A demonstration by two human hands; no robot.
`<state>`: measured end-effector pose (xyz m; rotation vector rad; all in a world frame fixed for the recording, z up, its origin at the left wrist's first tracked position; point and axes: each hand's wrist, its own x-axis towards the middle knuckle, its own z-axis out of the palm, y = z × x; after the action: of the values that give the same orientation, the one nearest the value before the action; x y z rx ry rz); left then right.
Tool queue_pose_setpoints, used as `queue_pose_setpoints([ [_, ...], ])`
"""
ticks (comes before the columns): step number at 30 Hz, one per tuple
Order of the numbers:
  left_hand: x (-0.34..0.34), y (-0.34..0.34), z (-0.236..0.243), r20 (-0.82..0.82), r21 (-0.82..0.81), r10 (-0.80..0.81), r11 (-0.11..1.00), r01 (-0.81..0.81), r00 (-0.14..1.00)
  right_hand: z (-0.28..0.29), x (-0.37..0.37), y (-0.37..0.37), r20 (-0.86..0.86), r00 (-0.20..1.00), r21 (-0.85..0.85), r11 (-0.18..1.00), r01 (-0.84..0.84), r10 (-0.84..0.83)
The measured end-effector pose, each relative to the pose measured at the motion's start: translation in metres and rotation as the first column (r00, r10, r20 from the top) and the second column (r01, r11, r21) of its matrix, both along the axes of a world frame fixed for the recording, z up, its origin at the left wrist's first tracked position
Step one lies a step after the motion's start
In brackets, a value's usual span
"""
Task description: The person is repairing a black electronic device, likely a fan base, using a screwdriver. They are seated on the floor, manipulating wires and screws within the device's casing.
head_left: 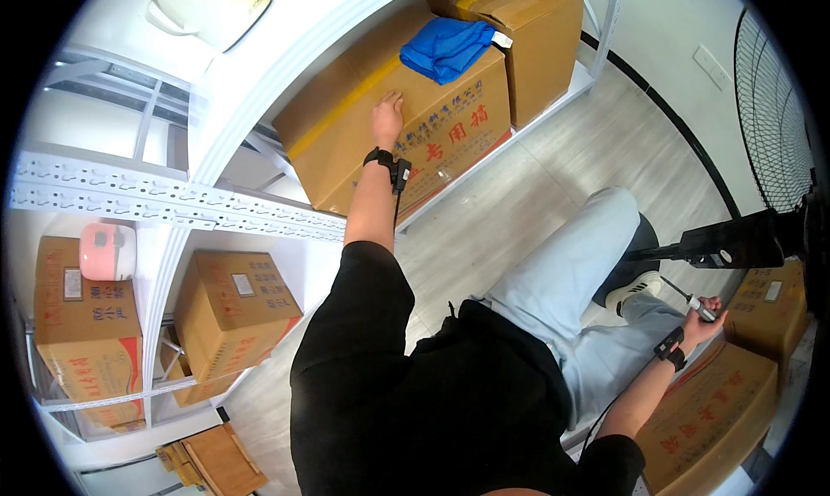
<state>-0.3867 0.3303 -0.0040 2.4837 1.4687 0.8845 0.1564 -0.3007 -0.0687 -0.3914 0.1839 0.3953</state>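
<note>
My left hand [388,117] rests on top of a large taped cardboard box [346,124] on the shelf, its fingers laid on the lid with nothing held. A folded blue cloth [445,48] lies on the same box, up and to the right of that hand. My right hand [699,325], beside my bent leg, is closed around the handle of a screwdriver [701,308]. The thin shaft points up and left, toward my shoe, its tip touching nothing I can make out. Black bands with small devices sit on both wrists.
Another cardboard box [536,47] stands beside the first. White metal shelving [173,198] runs along the left, with more boxes [232,310] and a pink-and-white container [108,251]. A cream pitcher [212,10] stands above. A black fan [774,111] and boxes [709,410] crowd the right.
</note>
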Motion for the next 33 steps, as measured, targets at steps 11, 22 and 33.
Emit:
queue_pose_setpoints([
  [11,0.004,0.009,0.021,-0.299,0.092,0.081,0.994,-0.056,0.951,-0.004,0.008,-0.017,0.072,0.994,-0.069,0.995,-0.078,0.083],
  [22,0.021,0.036,0.003,-0.482,-0.051,0.215,0.961,-0.272,0.850,-0.005,0.003,-0.015,0.086,0.996,-0.044,0.999,-0.007,0.011],
  [33,-0.003,0.058,-0.028,-0.504,0.244,0.161,0.969,-0.039,0.848,0.002,-0.013,0.005,0.135,0.988,-0.349,0.931,0.112,-0.069],
])
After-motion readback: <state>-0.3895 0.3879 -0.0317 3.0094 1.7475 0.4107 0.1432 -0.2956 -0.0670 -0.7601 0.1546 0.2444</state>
